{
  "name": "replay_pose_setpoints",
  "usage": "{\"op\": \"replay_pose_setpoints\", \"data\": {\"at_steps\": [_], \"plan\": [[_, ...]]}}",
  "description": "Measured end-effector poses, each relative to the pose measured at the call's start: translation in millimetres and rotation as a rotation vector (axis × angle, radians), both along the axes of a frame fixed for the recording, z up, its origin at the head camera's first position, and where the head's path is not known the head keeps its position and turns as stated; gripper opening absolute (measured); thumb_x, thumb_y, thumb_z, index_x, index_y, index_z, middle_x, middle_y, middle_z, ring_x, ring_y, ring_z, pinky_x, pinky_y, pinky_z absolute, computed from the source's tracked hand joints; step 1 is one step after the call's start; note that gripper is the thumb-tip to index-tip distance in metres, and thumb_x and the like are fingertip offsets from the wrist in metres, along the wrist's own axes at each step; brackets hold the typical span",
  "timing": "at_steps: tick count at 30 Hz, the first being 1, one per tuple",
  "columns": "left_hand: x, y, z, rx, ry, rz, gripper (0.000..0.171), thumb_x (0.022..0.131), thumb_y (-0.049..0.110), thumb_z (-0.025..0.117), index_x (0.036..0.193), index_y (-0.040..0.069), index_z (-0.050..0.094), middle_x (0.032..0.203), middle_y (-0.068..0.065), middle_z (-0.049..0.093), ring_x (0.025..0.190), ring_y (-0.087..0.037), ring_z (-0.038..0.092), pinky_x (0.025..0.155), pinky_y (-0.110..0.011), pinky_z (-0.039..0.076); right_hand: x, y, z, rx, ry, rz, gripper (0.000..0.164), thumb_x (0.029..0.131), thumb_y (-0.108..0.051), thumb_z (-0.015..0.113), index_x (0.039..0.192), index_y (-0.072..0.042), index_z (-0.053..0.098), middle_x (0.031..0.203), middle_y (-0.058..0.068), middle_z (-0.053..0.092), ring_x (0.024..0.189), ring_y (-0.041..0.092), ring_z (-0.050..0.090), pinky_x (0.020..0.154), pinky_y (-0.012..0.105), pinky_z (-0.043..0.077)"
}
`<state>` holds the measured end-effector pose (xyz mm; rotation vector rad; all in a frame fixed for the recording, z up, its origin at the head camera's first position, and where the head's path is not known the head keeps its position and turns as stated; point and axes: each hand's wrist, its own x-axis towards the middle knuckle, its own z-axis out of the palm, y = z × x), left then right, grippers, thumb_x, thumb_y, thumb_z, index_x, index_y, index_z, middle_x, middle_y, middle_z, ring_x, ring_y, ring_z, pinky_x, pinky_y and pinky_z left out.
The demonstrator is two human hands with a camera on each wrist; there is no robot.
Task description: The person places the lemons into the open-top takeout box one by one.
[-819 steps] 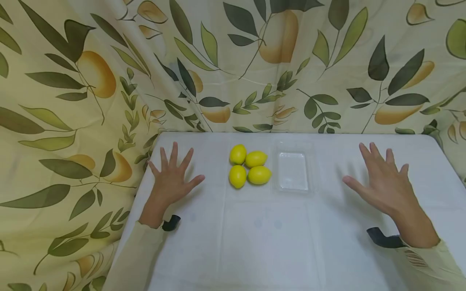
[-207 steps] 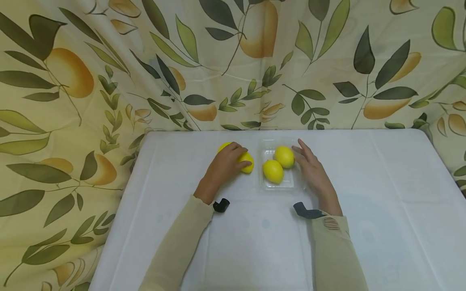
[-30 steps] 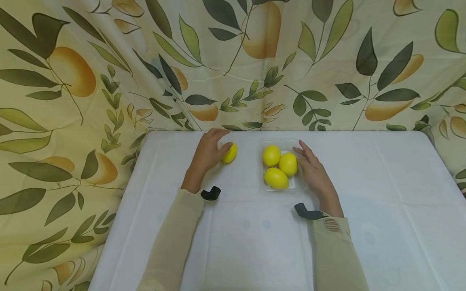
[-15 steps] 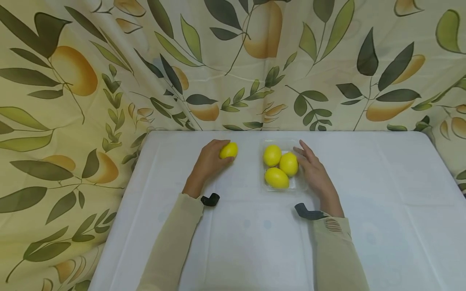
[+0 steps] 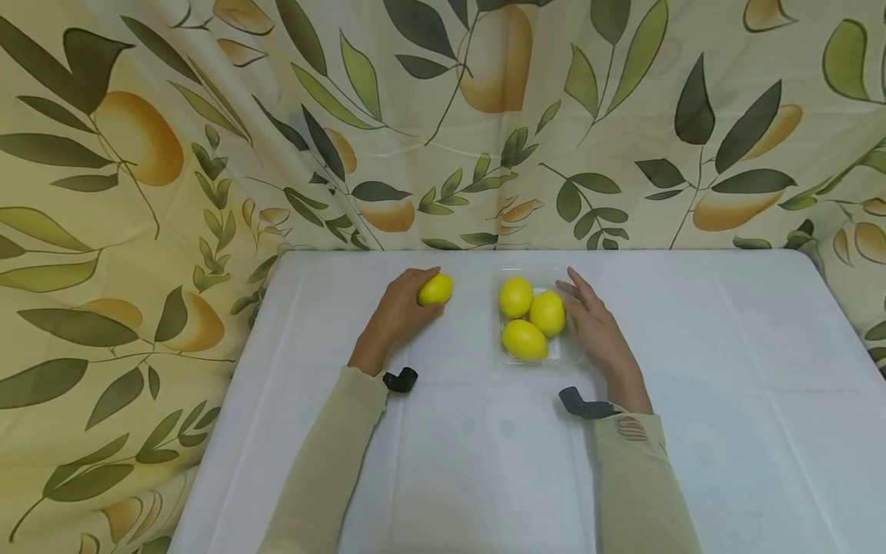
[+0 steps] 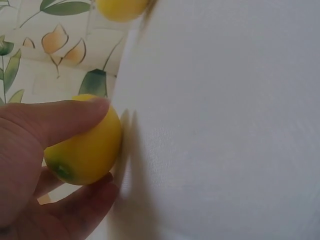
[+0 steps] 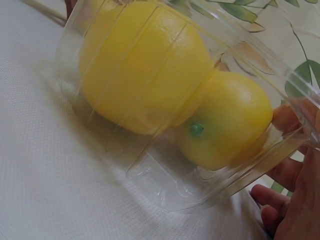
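Note:
My left hand (image 5: 403, 302) grips a yellow lemon (image 5: 435, 289) between thumb and fingers, left of a clear plastic container (image 5: 502, 355). In the left wrist view this lemon (image 6: 90, 150) shows a green end, with the thumb over its upper side and fingers below. Three more lemons lie in the container: one at the back left (image 5: 516, 297), another at the right (image 5: 547, 313) and a third at the front (image 5: 524, 340). My right hand (image 5: 601, 331) holds the container's right side; in the right wrist view its fingers (image 7: 286, 172) lie at the clear wall, partly seen through it.
A white cloth covers the table (image 5: 450, 462). Behind and to the left hangs a curtain (image 5: 311, 154) printed with leaves and fruit. Black wrist mounts (image 5: 401, 379) stick out from both sleeves.
Three lemons have passed from the table into the container since the earliest frame. Over the last second my left hand has closed its fingers around the fourth. The right hand stays at the container.

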<state>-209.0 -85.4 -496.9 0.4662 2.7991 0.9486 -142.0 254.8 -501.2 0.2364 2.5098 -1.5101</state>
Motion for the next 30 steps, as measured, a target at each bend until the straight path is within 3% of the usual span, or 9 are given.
{"op": "replay_pose_setpoints", "data": {"at_steps": [10, 16, 24, 30], "plan": [[-1.0, -3, -2.5, 0.057, 0.003, 0.017, 0.070, 0.093, 0.030, 0.075, 0.155, 0.018, 0.045, 0.138, -0.010, 0.056, 0.119, -0.027, 0.056, 0.104, -0.044, 0.048, -0.4, 0, 0.4, 0.009, -0.007, 0.006, 0.057, 0.110, -0.042, 0.031, 0.164, -0.041, 0.010, 0.168, 0.001, 0.031, 0.158, 0.039, 0.014, 0.118, 0.075, 0.010], [-1.0, 0, -2.4, 0.168, -0.008, 0.025, 0.063, 0.092, 0.028, 0.075, 0.147, 0.014, 0.047, 0.137, -0.009, 0.060, 0.114, -0.025, 0.058, 0.100, -0.043, 0.050, -0.6, 0, 0.2, 0.008, 0.002, 0.007, 0.058, 0.109, -0.044, 0.031, 0.163, -0.042, 0.011, 0.168, 0.001, 0.031, 0.158, 0.038, 0.013, 0.118, 0.075, 0.008], [4.1, 7, 10.7, 0.276, 0.012, -0.046, 0.049, 0.095, 0.031, 0.074, 0.136, 0.013, 0.055, 0.124, -0.006, 0.064, 0.101, -0.023, 0.058, 0.085, -0.036, 0.052, -0.8, 0, 0.9, 0.007, -0.006, 0.003, 0.057, 0.110, -0.043, 0.030, 0.164, -0.041, 0.011, 0.168, 0.002, 0.031, 0.158, 0.038, 0.014, 0.118, 0.075, 0.011], [9.5, 17, 20.9, 0.339, -0.019, -0.094, 0.045, 0.097, 0.034, 0.071, 0.134, 0.012, 0.057, 0.121, -0.006, 0.058, 0.108, -0.021, 0.057, 0.097, -0.036, 0.054, -1.2, -1, 0.9, 0.005, -0.003, 0.004, 0.057, 0.110, -0.041, 0.030, 0.164, -0.040, 0.011, 0.168, 0.002, 0.032, 0.158, 0.039, 0.015, 0.118, 0.075, 0.011]]}}
